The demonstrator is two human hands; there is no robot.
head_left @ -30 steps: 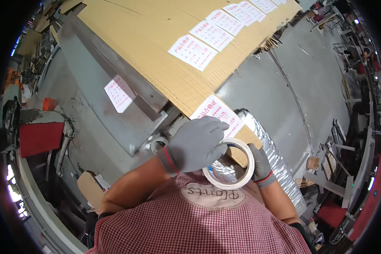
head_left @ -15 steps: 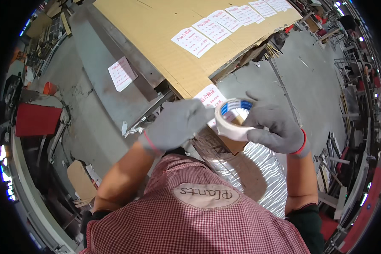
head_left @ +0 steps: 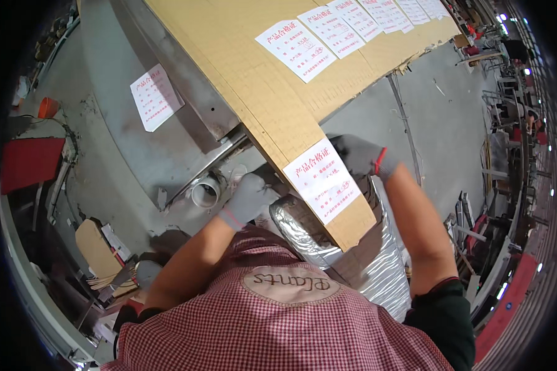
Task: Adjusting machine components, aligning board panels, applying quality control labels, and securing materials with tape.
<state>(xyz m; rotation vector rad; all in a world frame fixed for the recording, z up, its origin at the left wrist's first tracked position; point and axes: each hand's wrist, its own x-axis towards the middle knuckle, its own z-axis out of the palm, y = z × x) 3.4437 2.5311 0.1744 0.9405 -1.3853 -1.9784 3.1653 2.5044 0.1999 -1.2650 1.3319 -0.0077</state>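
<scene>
Both my hands wear grey gloves. My left hand (head_left: 250, 199) is closed, low beside the left edge of a narrow cardboard tongue (head_left: 278, 135); what its fingers hold is hidden. My right hand (head_left: 360, 156) reaches behind the tongue's right edge, its fingers mostly out of sight. Between the hands a white paper label (head_left: 322, 181) with red print lies flat on the tongue. Below it sits a bundle wrapped in silver foil (head_left: 294, 230). A white round hollow thing (head_left: 205, 192), a pipe end or tape roll, shows left of my left hand.
Several similar labels (head_left: 297, 49) lie in a row on the cardboard-covered table (head_left: 229, 55). Another label (head_left: 156, 98) rests on a grey metal sheet (head_left: 114, 74) to the left. An orange bucket (head_left: 48, 107) and a red panel (head_left: 32, 164) stand farther left; racks line the right.
The white tape roll has left its place between my hands above the board. My hands have lowered to either side of the tongue. The label there is now fully in view.
</scene>
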